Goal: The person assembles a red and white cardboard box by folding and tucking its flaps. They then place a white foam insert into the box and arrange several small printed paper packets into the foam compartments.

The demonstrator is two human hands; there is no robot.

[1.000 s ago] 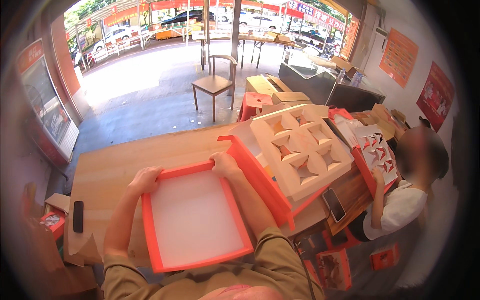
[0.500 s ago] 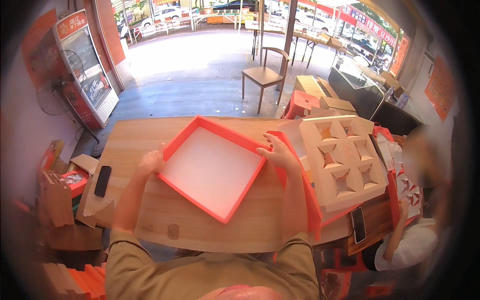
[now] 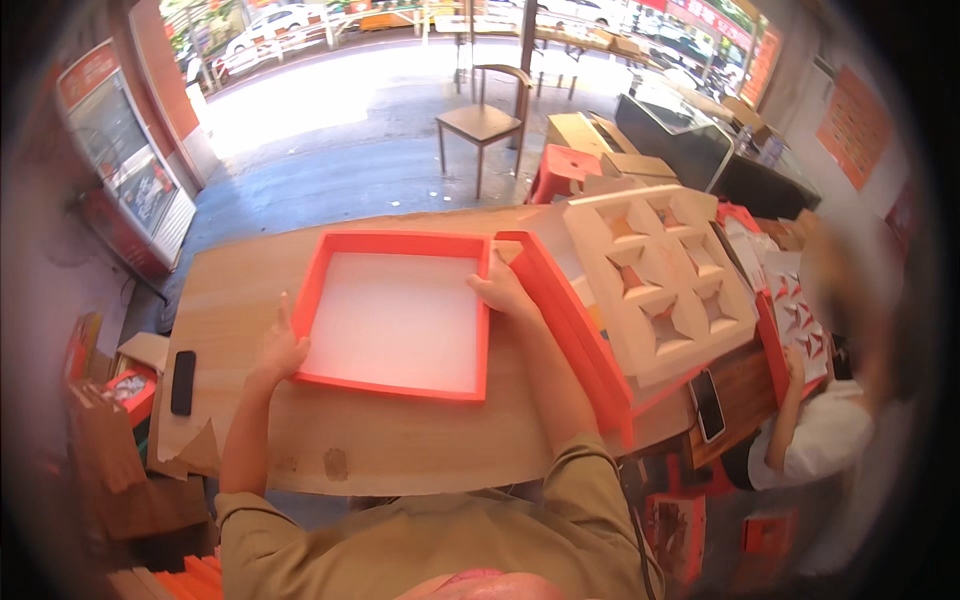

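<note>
Red-walled tray (image 3: 395, 320) sat between my hands over the surface (image 3: 420, 440). Right fingers (image 3: 492, 288) pinched its right wall; left fingers (image 3: 286, 318) were at the left wall, grip unclear. If that side was loose, tray could've skewed, corner snagging the neighbouring red box (image 3: 568, 325).

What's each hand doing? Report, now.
Left hand: at left side of the tray, forefinger extended; grip can't be told.
Right hand: closed on the tray's right wall, thumb inside.

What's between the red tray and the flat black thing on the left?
The head view shows the left hand beside the red tray, then wooden tabletop.
</note>
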